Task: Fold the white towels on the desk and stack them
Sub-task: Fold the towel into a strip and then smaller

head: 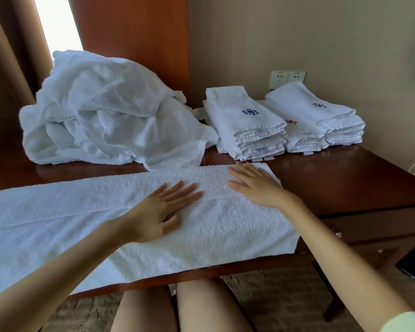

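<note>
- The long white towel lies spread across the near part of the table and runs out of view on the left; its far long side is folded over toward the middle, and that folded edge shows as a seam along its length; its near long side lies close along the table's front edge.
- The left hand rests flat on the towel, palm down, fingers straight and slightly spread, their tips reaching across the seam; it grips nothing.
- The right hand rests flat on the folded-over strip near the towel's right end, palm down, fingers straight and pointing left; it grips nothing; the two hands are near each other but apart.
- A heap of unfolded white towels sits at the back left of the table; its lowest flap touches the far side of the spread towel.
- Right of the heap, near the wall, stand folded towels: a stack with a blue emblem and, just beside it, a stack with red emblems.
- A wall socket shows behind the stacks; a brown curtain hangs at the far left.
</note>
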A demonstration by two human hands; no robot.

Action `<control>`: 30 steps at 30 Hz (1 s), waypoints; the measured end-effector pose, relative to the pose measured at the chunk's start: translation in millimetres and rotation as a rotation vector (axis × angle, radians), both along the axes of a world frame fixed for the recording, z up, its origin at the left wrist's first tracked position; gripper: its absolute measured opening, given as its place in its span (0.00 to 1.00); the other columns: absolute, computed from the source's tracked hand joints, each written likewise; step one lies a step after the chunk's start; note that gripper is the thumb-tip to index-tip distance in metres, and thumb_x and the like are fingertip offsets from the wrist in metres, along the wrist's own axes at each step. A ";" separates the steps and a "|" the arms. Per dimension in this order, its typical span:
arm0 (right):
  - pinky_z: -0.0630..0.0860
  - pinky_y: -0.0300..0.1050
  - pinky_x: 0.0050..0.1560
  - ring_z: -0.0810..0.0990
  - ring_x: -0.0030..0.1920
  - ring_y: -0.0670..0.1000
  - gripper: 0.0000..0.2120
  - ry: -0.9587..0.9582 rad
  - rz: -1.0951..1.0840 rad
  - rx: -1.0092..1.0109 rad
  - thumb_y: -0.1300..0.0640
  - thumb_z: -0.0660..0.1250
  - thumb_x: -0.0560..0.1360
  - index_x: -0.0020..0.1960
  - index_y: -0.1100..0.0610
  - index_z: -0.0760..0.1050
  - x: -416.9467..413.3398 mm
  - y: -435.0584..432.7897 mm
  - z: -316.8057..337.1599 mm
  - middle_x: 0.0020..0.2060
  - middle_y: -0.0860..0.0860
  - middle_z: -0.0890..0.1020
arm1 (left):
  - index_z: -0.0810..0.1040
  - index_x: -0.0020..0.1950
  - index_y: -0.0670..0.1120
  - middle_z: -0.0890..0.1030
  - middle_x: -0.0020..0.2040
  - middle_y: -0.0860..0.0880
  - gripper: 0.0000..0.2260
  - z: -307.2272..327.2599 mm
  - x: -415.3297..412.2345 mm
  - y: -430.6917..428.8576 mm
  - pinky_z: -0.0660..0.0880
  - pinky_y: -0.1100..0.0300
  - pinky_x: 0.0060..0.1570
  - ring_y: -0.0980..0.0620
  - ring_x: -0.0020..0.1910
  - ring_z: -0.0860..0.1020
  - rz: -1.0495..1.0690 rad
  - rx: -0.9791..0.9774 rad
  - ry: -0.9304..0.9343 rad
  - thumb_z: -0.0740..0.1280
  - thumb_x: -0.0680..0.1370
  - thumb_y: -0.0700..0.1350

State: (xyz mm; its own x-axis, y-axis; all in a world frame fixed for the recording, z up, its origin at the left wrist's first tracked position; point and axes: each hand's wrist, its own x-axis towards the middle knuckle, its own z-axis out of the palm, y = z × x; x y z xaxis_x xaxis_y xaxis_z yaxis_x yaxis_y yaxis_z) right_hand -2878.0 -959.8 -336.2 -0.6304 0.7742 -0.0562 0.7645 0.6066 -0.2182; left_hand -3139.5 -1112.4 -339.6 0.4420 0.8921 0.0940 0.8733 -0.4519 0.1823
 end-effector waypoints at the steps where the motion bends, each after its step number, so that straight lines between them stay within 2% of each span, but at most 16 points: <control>1: 0.38 0.47 0.74 0.38 0.77 0.46 0.30 0.003 -0.001 0.001 0.34 0.45 0.80 0.78 0.42 0.45 0.0 3.4 -0.8 0.78 0.44 0.41 | 0.44 0.78 0.61 0.43 0.78 0.62 0.25 -0.3 2.3 -0.3 0.37 0.52 0.76 0.59 0.77 0.38 0.022 -0.005 0.023 0.42 0.80 0.61; 3: 0.39 0.47 0.74 0.40 0.77 0.46 0.30 0.012 0.002 0.017 0.35 0.46 0.80 0.78 0.42 0.47 -0.1 7.5 -0.9 0.78 0.44 0.43 | 0.43 0.77 0.63 0.41 0.78 0.62 0.27 0.1 12.3 -1.6 0.36 0.52 0.76 0.59 0.76 0.37 0.108 -0.018 0.042 0.40 0.79 0.66; 5: 0.42 0.47 0.75 0.44 0.78 0.46 0.28 0.091 0.009 0.003 0.37 0.50 0.81 0.78 0.44 0.52 -0.3 7.4 1.3 0.79 0.45 0.49 | 0.44 0.78 0.61 0.41 0.78 0.60 0.32 1.4 29.8 -4.4 0.37 0.50 0.76 0.56 0.77 0.38 0.219 -0.001 0.090 0.39 0.75 0.70; 7: 0.49 0.48 0.77 0.54 0.77 0.46 0.23 0.359 0.011 -0.144 0.44 0.57 0.82 0.75 0.49 0.64 3.9 1.8 7.0 0.77 0.48 0.60 | 0.46 0.79 0.56 0.42 0.78 0.56 0.38 0.8 54.1 -8.3 0.37 0.50 0.76 0.52 0.78 0.39 0.256 0.055 0.145 0.38 0.73 0.72; 9: 0.59 0.47 0.75 0.65 0.72 0.44 0.18 0.610 0.020 -0.241 0.52 0.61 0.81 0.70 0.53 0.72 13.2 -9.4 12.1 0.71 0.47 0.70 | 0.46 0.79 0.55 0.43 0.79 0.54 0.37 -1.5 82.0 -11.4 0.37 0.51 0.76 0.51 0.78 0.41 0.182 0.124 0.169 0.41 0.74 0.72; 11: 0.68 0.45 0.69 0.72 0.66 0.44 0.14 0.629 0.003 -0.071 0.55 0.63 0.80 0.65 0.53 0.76 27.9 -23.3 12.5 0.64 0.45 0.76 | 0.48 0.79 0.54 0.47 0.80 0.50 0.33 -8.2 106.1 -13.8 0.40 0.49 0.76 0.48 0.79 0.45 0.067 0.223 0.230 0.49 0.78 0.68; 14: 0.76 0.45 0.51 0.78 0.51 0.45 0.09 0.660 -0.166 0.292 0.55 0.66 0.78 0.57 0.51 0.80 57.3 -53.9 -0.9 0.50 0.43 0.79 | 0.64 0.76 0.52 0.64 0.76 0.46 0.34 -23.8 131.1 -19.1 0.63 0.44 0.71 0.46 0.75 0.63 -0.053 0.409 0.282 0.68 0.74 0.61; 15: 0.76 0.44 0.44 0.78 0.46 0.45 0.06 0.701 -0.245 0.389 0.55 0.67 0.77 0.53 0.50 0.80 67.5 -67.9 -7.8 0.46 0.43 0.78 | 0.65 0.75 0.52 0.65 0.75 0.45 0.35 -27.8 135.1 -19.2 0.66 0.45 0.69 0.45 0.73 0.65 -0.060 0.438 0.287 0.72 0.71 0.60; 17: 0.73 0.44 0.35 0.75 0.38 0.45 0.01 0.713 -0.412 0.519 0.53 0.68 0.76 0.45 0.50 0.77 83.9 -96.2 -20.3 0.39 0.43 0.76 | 0.65 0.75 0.51 0.65 0.75 0.44 0.37 -33.6 138.4 -16.8 0.66 0.44 0.69 0.44 0.73 0.65 -0.056 0.485 0.287 0.75 0.69 0.57; 18: 0.71 0.43 0.32 0.75 0.36 0.45 0.03 0.703 -0.491 0.540 0.52 0.68 0.76 0.43 0.49 0.76 89.0 -106.9 -24.9 0.37 0.43 0.76 | 0.66 0.75 0.51 0.65 0.75 0.43 0.38 -35.5 139.3 -15.7 0.65 0.42 0.69 0.44 0.73 0.65 -0.046 0.496 0.285 0.76 0.68 0.56; 20: 0.67 0.41 0.31 0.75 0.35 0.47 0.06 0.697 -0.622 0.488 0.50 0.68 0.76 0.43 0.49 0.74 91.9 -114.7 -28.1 0.36 0.44 0.76 | 0.65 0.75 0.49 0.64 0.75 0.41 0.40 -39.3 141.1 -15.6 0.62 0.37 0.69 0.42 0.74 0.63 -0.026 0.492 0.298 0.77 0.67 0.53; 23: 0.62 0.41 0.31 0.74 0.37 0.49 0.10 0.558 -0.737 0.398 0.42 0.63 0.77 0.47 0.49 0.73 86.9 -113.2 -20.5 0.37 0.43 0.76 | 0.61 0.77 0.48 0.60 0.77 0.39 0.42 -47.6 143.7 -17.2 0.55 0.33 0.71 0.41 0.76 0.57 -0.002 0.521 0.307 0.77 0.67 0.45; 25: 0.63 0.44 0.35 0.73 0.37 0.50 0.14 0.521 -0.798 0.358 0.38 0.61 0.76 0.48 0.48 0.71 88.3 -115.1 -19.3 0.35 0.40 0.75 | 0.59 0.78 0.48 0.57 0.77 0.39 0.44 -50.6 144.0 -17.1 0.51 0.33 0.72 0.41 0.77 0.54 0.031 0.535 0.307 0.77 0.67 0.39; 27: 0.65 0.46 0.40 0.71 0.38 0.50 0.18 0.472 -0.844 0.232 0.34 0.59 0.75 0.50 0.48 0.68 92.1 -120.9 -24.1 0.33 0.37 0.72 | 0.57 0.78 0.48 0.54 0.78 0.38 0.46 -51.8 144.6 -15.7 0.48 0.34 0.72 0.40 0.78 0.52 0.049 0.533 0.338 0.77 0.65 0.39; 28: 0.66 0.47 0.42 0.72 0.39 0.48 0.19 0.501 -0.833 0.136 0.33 0.60 0.74 0.51 0.48 0.68 94.6 -124.3 -28.4 0.34 0.36 0.73 | 0.57 0.78 0.48 0.53 0.78 0.38 0.47 -52.2 145.2 -15.4 0.47 0.34 0.72 0.40 0.78 0.51 0.050 0.524 0.357 0.77 0.64 0.40; 30: 0.69 0.47 0.43 0.75 0.39 0.43 0.18 0.695 -0.782 -0.071 0.37 0.67 0.72 0.53 0.49 0.68 97.5 -129.4 -35.0 0.36 0.38 0.76 | 0.60 0.75 0.46 0.54 0.78 0.38 0.46 -52.3 146.8 -15.1 0.48 0.34 0.72 0.40 0.78 0.52 0.050 0.512 0.387 0.79 0.61 0.45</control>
State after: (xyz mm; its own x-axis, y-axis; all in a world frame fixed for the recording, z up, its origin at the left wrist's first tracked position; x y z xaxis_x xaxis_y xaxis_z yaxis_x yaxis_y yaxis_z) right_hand -2780.5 -1089.2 -371.2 0.1339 0.9888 0.0654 0.6309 -0.0341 -0.7751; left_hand -2992.7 -1127.6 -392.0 0.4885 0.7968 0.3557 0.8548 -0.3551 -0.3784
